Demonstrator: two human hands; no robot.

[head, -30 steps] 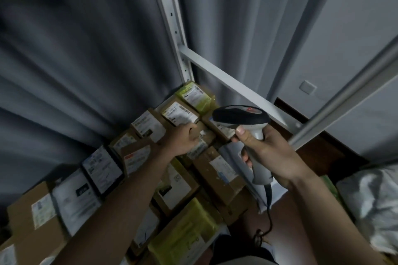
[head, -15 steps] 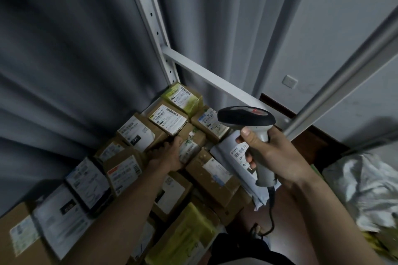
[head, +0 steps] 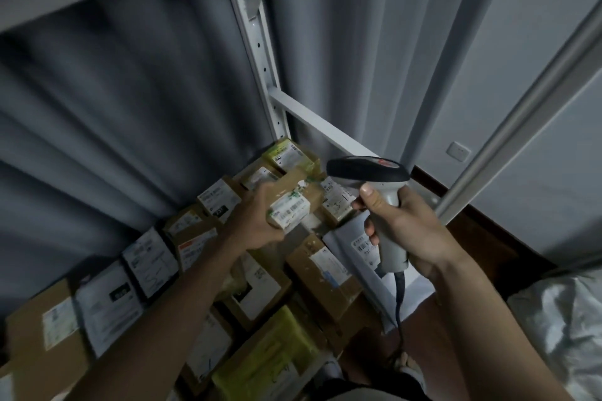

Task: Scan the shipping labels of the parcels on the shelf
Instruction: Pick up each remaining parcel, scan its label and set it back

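Several cardboard parcels with white shipping labels lie packed on the shelf. My left hand (head: 257, 221) grips a small brown box (head: 294, 197) and holds it above the pile, its white label facing up toward me. My right hand (head: 407, 231) holds a grey barcode scanner (head: 371, 179) by its handle, with the thumb on the neck; the black head sits just right of the lifted box. A white mailer (head: 355, 244) lies under the scanner.
A white metal shelf upright (head: 257, 52) and crossbar (head: 325, 130) stand behind the parcels, with a grey curtain beyond. A silver post (head: 521, 114) slants at the right. A yellow-green parcel (head: 270, 358) lies near. A white bag (head: 563, 329) sits lower right.
My left hand took hold of the small box among the parcels and raised it off the pile toward the scanner. The scanner stayed in my right hand, nearly still.
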